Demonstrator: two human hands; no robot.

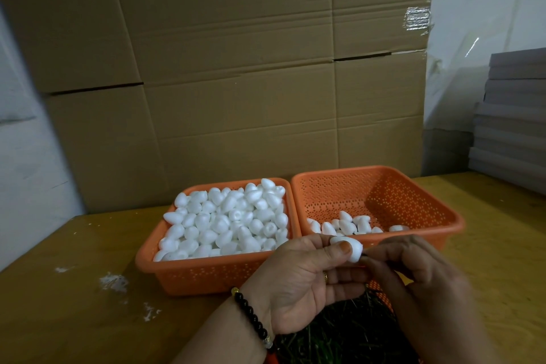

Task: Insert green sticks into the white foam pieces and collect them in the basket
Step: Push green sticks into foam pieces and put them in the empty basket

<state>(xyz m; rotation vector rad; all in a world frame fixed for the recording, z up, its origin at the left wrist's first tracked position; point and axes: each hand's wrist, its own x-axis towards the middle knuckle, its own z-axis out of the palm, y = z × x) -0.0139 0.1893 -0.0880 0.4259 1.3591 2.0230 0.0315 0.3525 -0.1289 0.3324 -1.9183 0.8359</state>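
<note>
You hold one white foam piece [351, 250] up between both hands, just in front of the two orange baskets.

Your left hand [301, 278] pinches the foam piece, thumb on top, fingers under it. Your right hand [413, 272] has its fingertips curled tight at the piece's right end, pinching something thin and dark there; too small to tell if it's a green stick. Left basket [206, 272] is heaped with loose foam pieces [227, 222]. Right basket [384, 195] touches it side by side and has only a few foam pieces [348, 226] along its near wall. A pile of green sticks [334, 337] lies below your hands, nearest you. Both baskets sit on the wooden counter [74, 260], white crumbs [113, 282] scattered at left. Beaded bracelet [251, 315] on your left wrist, cardboard boxes [236, 68] behind.
</note>
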